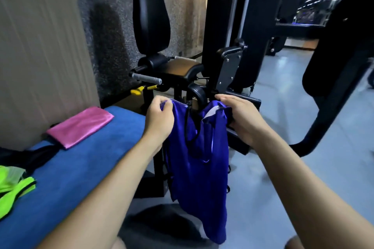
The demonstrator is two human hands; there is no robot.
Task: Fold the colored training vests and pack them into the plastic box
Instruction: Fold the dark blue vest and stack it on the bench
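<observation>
A shiny blue vest [199, 166] with black trim hangs in the air in front of me, held up by its top. My left hand [159, 119] pinches its upper left corner and my right hand [240, 121] grips its upper right part, where a white patch shows. A folded pink vest [80, 126] lies flat on the blue padded surface [85, 166] at my left. Neon green vests [14, 184] lie crumpled at the far left edge, beside a black piece of fabric [38, 156]. No plastic box is in view.
A black gym machine with a seat [182, 68], a tall back pad [150, 10] and yellow levers [141, 89] stands just beyond the vest. A large cardboard sheet [38, 46] leans at the left. Grey floor [283, 107] lies to the right, crossed by a black curved machine arm [332, 103].
</observation>
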